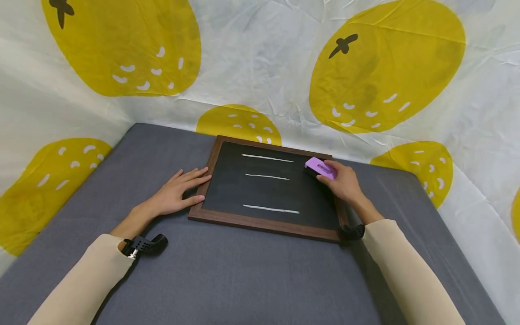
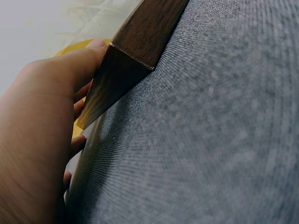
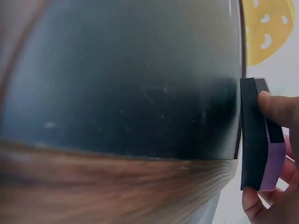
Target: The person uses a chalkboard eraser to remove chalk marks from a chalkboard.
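Presently the right hand [image 1: 344, 183] pinches a purple eraser [image 1: 320, 167] at the upper right of the chalkboard [image 1: 227, 192], which lies on the grey surface [image 1: 243, 275]; the left hand [image 1: 172, 196], fingers outspread, touches the left side of its frame [image 1: 214, 155]

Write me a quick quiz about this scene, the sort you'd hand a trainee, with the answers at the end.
1. Count: How many white lines are drawn on the blackboard?

2. Multiple choice: What is the right hand holding?
A) a stick of chalk
B) a folded cloth
C) a purple eraser

3. Fill in the blank: In the head view, the left hand touches the ____ side of the wooden frame.

Key: 1. Three. 2. C. 3. Left.
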